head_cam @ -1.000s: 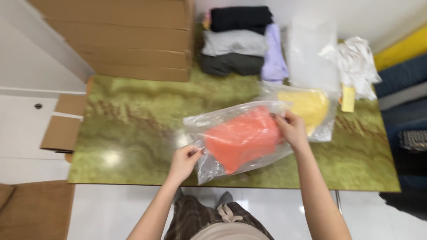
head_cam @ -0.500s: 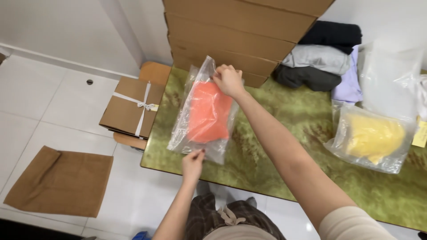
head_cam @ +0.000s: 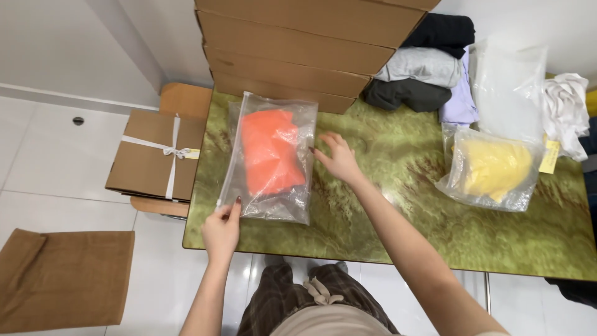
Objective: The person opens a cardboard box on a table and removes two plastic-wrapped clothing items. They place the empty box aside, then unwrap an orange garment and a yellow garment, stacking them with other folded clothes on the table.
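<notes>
Left hand [head_cam: 221, 231] is pinching the near left corner of the bag [head_cam: 272, 158] between thumb and fingers, while the right hand [head_cam: 337, 157] is lying open and flat, fingertips touching the bag's right edge, gripping nothing. Bag is lying flat at the table's [head_cam: 398, 205] left end, clear plastic, wrinkled and glossy, with a folded orange garment [head_cam: 271, 150] filling its upper middle and a sealed strip running down its left side. Table is showing a green marbled top. Cardboard boxes [head_cam: 292, 50] are standing stacked just behind the bag. Folded clothes [head_cam: 423, 68] are sitting to the right, and a second bag with a yellow garment [head_cam: 493, 168] is lying well apart. White tiled floor is holding a tied box [head_cam: 155, 154] and a brown paper bag [head_cam: 62, 277]
</notes>
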